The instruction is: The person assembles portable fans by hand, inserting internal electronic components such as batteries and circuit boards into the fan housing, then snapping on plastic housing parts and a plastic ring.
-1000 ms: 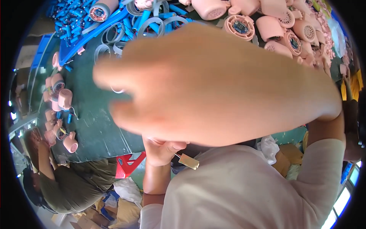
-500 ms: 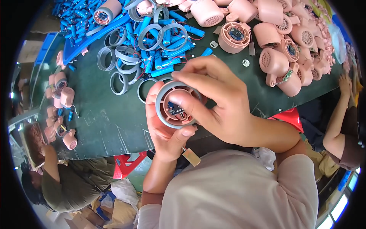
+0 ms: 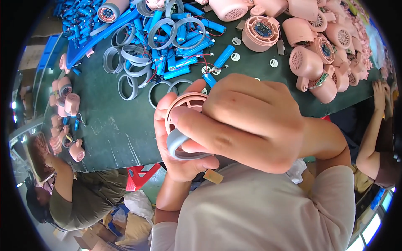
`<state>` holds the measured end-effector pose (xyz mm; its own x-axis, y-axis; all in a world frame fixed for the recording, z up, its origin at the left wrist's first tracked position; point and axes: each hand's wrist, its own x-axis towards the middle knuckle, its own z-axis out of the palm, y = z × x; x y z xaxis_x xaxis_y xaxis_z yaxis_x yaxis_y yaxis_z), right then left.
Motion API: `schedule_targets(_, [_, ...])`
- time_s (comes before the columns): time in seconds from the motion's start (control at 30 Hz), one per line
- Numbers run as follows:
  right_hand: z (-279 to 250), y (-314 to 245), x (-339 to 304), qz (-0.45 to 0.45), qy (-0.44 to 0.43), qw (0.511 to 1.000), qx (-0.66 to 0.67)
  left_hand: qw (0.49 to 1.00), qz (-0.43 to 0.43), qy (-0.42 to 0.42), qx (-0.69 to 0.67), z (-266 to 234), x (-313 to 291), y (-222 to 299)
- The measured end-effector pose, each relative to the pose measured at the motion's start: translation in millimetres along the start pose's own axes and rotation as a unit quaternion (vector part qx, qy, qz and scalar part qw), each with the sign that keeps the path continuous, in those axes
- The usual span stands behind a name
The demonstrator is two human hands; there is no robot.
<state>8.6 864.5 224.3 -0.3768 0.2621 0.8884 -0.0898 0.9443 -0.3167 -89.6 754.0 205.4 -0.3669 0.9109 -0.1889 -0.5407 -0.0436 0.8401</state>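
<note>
My left hand (image 3: 181, 168) is wrapped around a pink round fan housing (image 3: 178, 101), its open spoked end facing up. My right hand (image 3: 255, 121) reaches across that housing and grips a grey plastic ring (image 3: 172, 144). Tilted, the ring sits at the near side of the housing, its far edge off the rim. Whether it still touches the housing cannot be made out. The right fingers hide the inside of the housing and part of the ring. A small tan tag-like piece (image 3: 213, 176) hangs below my left thumb.
Beyond my hands lie loose grey rings (image 3: 127, 87) and blue battery cells (image 3: 180, 73) with thin wires. Pink fan housings (image 3: 305, 65) are heaped at right; more (image 3: 72, 104) lie at left. A blue tray (image 3: 83, 49) holds cells. Co-workers' arms (image 3: 63, 171) (image 3: 370, 138) flank the table.
The grey ring, around the housing's rim before, has tipped toward me and slid down off its far side. My right hand has closed over it, covering the circuit board.
</note>
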Motion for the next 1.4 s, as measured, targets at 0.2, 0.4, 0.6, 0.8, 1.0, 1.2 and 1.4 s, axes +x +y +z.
schedule_targets(0.2, [-6, 4, 3, -0.009, -0.034, 0.999, 0.0, 0.998, 0.001, -0.001, -0.061, 7, 4, 3])
schedule_targets(0.4, [-25, 2, 0, 0.124, -0.139, 0.982, -0.031, 0.985, 0.023, 0.013, 0.173, -15, -13, -7])
schedule_targets(0.6, [17, -5, -22, 0.463, -0.324, 0.778, 0.273, 0.966, 0.001, -0.046, 0.254, -57, -32, -16])
schedule_targets(0.8, [5, -2, -35, 0.381, -0.318, 0.858, 0.135, 0.865, 0.167, -0.245, 0.404, -75, -7, -10])
schedule_targets(1.0, [4, 49, -17, 0.23, -0.175, 0.955, -0.07, 0.772, 0.194, -0.046, 0.604, -108, -12, 30])
schedule_targets(1.2, [-4, 61, 6, 0.026, -0.334, 0.939, -0.079, 0.856, 0.143, 0.051, 0.494, -125, -7, 38])
schedule_targets(1.4, [2, 75, 2, -0.006, -0.386, 0.918, -0.095, 0.777, 0.231, 0.049, 0.584, -110, 9, 20])
